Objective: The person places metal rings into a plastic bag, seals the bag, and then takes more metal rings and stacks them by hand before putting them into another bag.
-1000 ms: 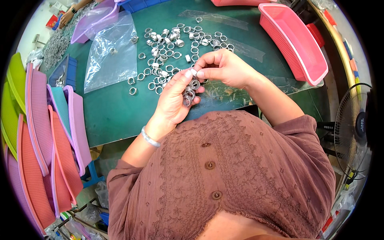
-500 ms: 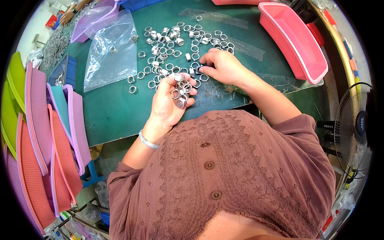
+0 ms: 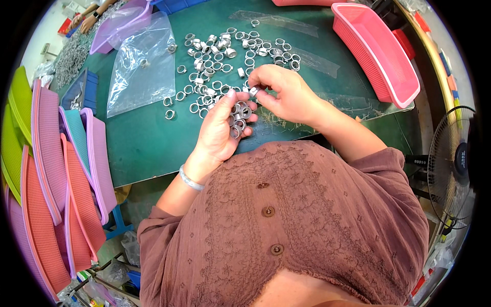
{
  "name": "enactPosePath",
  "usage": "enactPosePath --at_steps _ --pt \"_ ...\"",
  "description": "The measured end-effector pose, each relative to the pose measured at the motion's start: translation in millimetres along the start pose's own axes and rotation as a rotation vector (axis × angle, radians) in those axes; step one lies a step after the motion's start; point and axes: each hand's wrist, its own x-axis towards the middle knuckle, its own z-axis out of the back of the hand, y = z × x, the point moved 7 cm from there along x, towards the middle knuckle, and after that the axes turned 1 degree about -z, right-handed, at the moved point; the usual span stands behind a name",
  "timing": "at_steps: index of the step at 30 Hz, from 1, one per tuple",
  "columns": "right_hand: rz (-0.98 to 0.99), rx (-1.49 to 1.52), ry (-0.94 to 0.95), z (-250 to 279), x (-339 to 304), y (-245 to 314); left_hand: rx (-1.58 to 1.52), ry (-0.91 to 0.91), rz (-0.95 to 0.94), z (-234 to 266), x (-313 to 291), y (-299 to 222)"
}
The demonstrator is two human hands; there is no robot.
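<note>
My left hand [image 3: 220,127] is palm up at the table's near side, its fingers curled round several silvery metal ring clamps [image 3: 239,118]. Just beside its fingertips, my right hand [image 3: 279,94] pinches one metal ring clamp [image 3: 253,91] between thumb and index finger. Beyond both hands lies a loose spread of similar rings [image 3: 207,64], some flat and some on edge, several with a small nub on the band. Part of the spread is hidden behind my fingers.
A clear plastic bag [image 3: 143,71] lies on the green table [image 3: 148,148] at left, with a ring or two on it. At the far right stands a pink basket [image 3: 376,56]. Stacked coloured baskets [image 3: 51,153] crowd the left; a fan [image 3: 452,163] stands at right. Another person's hand [image 3: 87,24] shows far left.
My right hand has moved left from the pile toward my left hand, now with a ring in its pinch. My left thumb has shifted, and the rings in the palm have settled lower.
</note>
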Motion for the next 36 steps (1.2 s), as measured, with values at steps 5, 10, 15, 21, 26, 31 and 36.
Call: enactPosePath --at_steps 5,10,15,21,26,31,36 --pt "0.124 -0.065 0.008 -3.2 -0.8 20.3 0.006 0.047 0.0 -13.4 -1.5 -0.8" --pt "0.058 0.065 0.034 2.3 -0.3 11.2 -0.033 0.059 0.019 -10.8 -2.3 1.9" --pt "-0.18 -0.039 0.119 9.6 -8.1 -25.4 -0.217 0.067 -0.005 2.5 -1.0 -3.2" --pt "-0.187 -0.127 0.206 -2.7 -20.8 -40.8 -0.245 0.113 0.025 5.8 0.5 -2.4" --pt "-0.139 -0.192 0.222 -5.2 -21.7 -32.5 -0.296 0.154 0.039 3.1 -0.6 -2.2" --pt "-0.15 -0.345 0.237 -6.7 -22.5 -31.6 -0.36 0.188 0.049 -2.0 -0.2 -2.3" --pt "-0.165 -0.366 0.078 9.8 -23.8 -34.4 -0.386 0.209 0.048 -7.9 0.0 -2.9"
